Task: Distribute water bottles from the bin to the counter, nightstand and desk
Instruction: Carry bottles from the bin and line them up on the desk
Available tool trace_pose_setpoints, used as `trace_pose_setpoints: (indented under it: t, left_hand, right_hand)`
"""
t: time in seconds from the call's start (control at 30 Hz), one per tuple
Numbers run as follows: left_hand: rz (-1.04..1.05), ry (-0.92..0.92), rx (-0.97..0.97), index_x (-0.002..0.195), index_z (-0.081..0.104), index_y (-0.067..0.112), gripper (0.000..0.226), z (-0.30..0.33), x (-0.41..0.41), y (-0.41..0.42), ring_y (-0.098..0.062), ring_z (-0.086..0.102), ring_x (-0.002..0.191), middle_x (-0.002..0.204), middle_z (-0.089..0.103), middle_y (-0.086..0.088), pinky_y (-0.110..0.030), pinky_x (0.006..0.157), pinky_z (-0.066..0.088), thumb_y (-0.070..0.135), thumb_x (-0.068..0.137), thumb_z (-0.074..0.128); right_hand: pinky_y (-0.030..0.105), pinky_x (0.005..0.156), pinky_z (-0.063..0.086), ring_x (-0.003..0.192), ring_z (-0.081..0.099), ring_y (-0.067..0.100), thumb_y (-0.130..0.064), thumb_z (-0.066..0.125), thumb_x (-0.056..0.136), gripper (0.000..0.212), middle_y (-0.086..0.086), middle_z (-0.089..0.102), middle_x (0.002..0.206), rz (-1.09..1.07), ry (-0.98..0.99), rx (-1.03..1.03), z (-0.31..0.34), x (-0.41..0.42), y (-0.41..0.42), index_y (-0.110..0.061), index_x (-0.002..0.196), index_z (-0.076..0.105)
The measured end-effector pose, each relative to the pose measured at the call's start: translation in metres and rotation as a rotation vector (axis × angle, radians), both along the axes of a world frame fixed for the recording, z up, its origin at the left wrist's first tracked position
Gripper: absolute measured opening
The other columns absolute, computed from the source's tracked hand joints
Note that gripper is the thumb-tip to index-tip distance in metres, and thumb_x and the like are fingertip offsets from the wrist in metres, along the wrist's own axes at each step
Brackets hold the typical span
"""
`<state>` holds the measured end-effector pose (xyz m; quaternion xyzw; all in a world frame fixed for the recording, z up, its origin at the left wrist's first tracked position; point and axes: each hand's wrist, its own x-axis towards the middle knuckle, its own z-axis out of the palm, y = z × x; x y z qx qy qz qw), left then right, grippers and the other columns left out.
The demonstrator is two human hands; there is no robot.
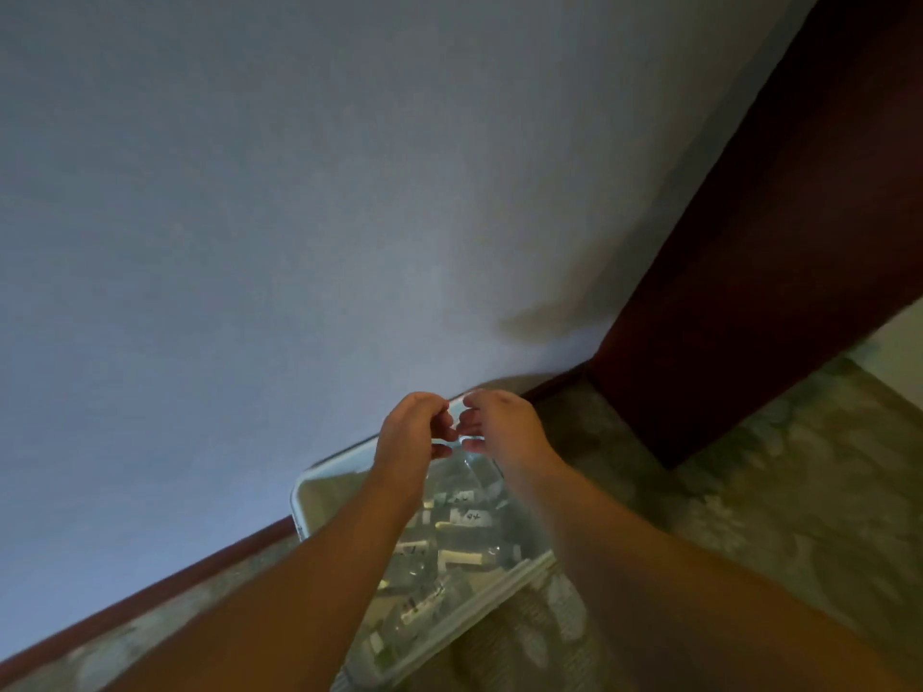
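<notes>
— Clear plastic, that's the bin (pixel 319 484) in the lower middle of the frame, sitting on the patterned carpet (pixel 779 472) right against the grey wall (pixel 299 217).

— And the water bottles (pixel 464 536)?

— Lying inside it in a heap, labels pale, some crossing each other. None has left the bin.

— What are the hands doing?

— Both arms reach in from the bottom edge. The left hand (pixel 412 432) and the right hand (pixel 502 424) hover over the far rim of the bin, just below the centre of the frame, fingertips nearly meeting. Fingers on both are loosely curled, with nothing between them — neither one grips a bottle or the rim.

— Are they touching the bin?

— Can't tell; they overlap the rim in the picture, yet look raised above it.

— Anything else?

— A dark red-brown wooden panel (pixel 779 252) runs down the upper right, and a baseboard (pixel 150 599) of the same colour slants along the wall's foot toward the lower left.
</notes>
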<state>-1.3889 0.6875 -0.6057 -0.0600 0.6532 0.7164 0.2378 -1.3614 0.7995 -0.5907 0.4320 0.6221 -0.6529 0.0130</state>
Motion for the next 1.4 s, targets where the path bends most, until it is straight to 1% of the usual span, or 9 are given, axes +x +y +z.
trace_pose_setpoints:
  t: [0.13,0.4,0.53,0.63,0.77,0.87,0.97,1.13,1.4]
  left_hand:
    - [0.095,-0.108,-0.025,0.077,0.062,0.009,0.015,-0.151,-0.012,0.013,-0.021,0.059,0.060,0.063,0.061,-0.003,-0.033,0.057,0.047,0.012,0.088,0.053]
    - [0.112,-0.101,-0.164,0.078,0.061,0.010,0.018,-0.374,-0.039,0.009,-0.016,0.056,0.058,0.064,0.058,-0.003,-0.029,0.052,0.047,0.009,0.093,0.051]
    - [0.085,-0.070,-0.318,0.086,0.063,0.013,0.014,-0.431,-0.052,0.008,-0.020,0.057,0.073,0.076,0.060,-0.005,-0.029,0.062,0.046,0.010,0.096,0.053]
    - [-0.037,0.100,-0.785,0.100,0.066,0.014,0.013,-0.451,-0.060,-0.001,-0.028,0.060,0.099,0.101,0.065,-0.008,-0.032,0.080,0.051,0.018,0.089,0.062]
    - [-0.311,0.124,-1.238,0.137,0.048,0.020,0.061,-0.466,-0.056,-0.034,-0.032,0.046,0.128,0.142,0.046,-0.009,-0.043,0.103,0.041,0.033,0.081,0.068]
    - [-0.335,-0.018,-1.192,0.154,0.026,0.027,0.093,-0.482,-0.054,-0.050,-0.031,0.042,0.135,0.152,0.040,-0.007,-0.046,0.107,0.038,0.047,0.076,0.072]
    - [-0.335,-0.033,-1.270,0.158,0.013,0.026,0.106,-0.491,-0.059,-0.051,-0.034,0.036,0.138,0.154,0.036,-0.010,-0.047,0.108,0.033,0.056,0.074,0.071]
    - [-0.407,-0.059,-1.438,0.136,0.049,0.021,0.082,-0.491,-0.060,-0.053,-0.032,0.042,0.128,0.139,0.043,-0.010,-0.041,0.103,0.036,0.062,0.069,0.073]
    - [-0.489,-0.119,-1.147,0.129,0.056,0.003,0.076,-0.450,-0.067,-0.047,-0.024,0.063,0.099,0.125,0.062,-0.014,-0.028,0.071,0.044,0.044,0.073,0.085]
  right_hand:
    - [0.031,0.068,0.060,0.079,0.070,0.025,-0.015,0.057,0.095,0.017,0.012,0.072,0.084,0.034,-0.064,-0.045,-0.147,-0.022,0.022,-0.003,0.100,0.069]
    - [0.025,0.049,0.047,0.053,0.054,0.021,-0.007,0.052,0.093,0.017,0.008,0.057,0.064,0.083,-0.072,-0.099,-0.371,-0.050,0.026,-0.009,0.081,0.063]
    - [0.039,0.078,0.055,0.073,0.063,0.026,-0.015,0.051,0.096,0.018,0.012,0.065,0.086,0.334,-0.139,-0.028,-0.427,-0.056,0.022,-0.007,0.091,0.067]
    - [0.033,0.091,0.050,0.113,0.063,0.035,-0.024,0.051,0.098,0.037,0.021,0.066,0.123,0.645,-0.294,0.205,-0.444,-0.052,0.030,0.000,0.123,0.065]
    - [0.038,0.108,0.043,0.133,0.048,0.031,-0.035,0.056,0.092,0.055,0.013,0.049,0.146,0.949,-0.552,0.686,-0.460,-0.029,0.049,-0.010,0.141,0.050]
    - [0.048,0.116,0.032,0.144,0.031,0.032,-0.032,0.056,0.093,0.071,0.011,0.029,0.158,1.020,-0.678,0.715,-0.473,-0.022,0.047,-0.011,0.154,0.026]
    - [0.047,0.112,0.033,0.140,0.036,0.033,-0.029,0.054,0.095,0.064,0.013,0.036,0.153,1.090,-0.668,0.852,-0.477,-0.026,0.041,-0.011,0.152,0.032]
    - [0.047,0.113,0.031,0.138,0.034,0.033,-0.034,0.058,0.096,0.060,0.013,0.034,0.152,1.104,-0.773,0.961,-0.477,-0.030,0.047,-0.017,0.150,0.040]
    - [0.044,0.108,0.042,0.133,0.047,0.029,-0.028,0.067,0.088,0.063,0.009,0.049,0.144,1.085,-0.658,0.967,-0.483,-0.028,0.050,-0.013,0.144,0.045]
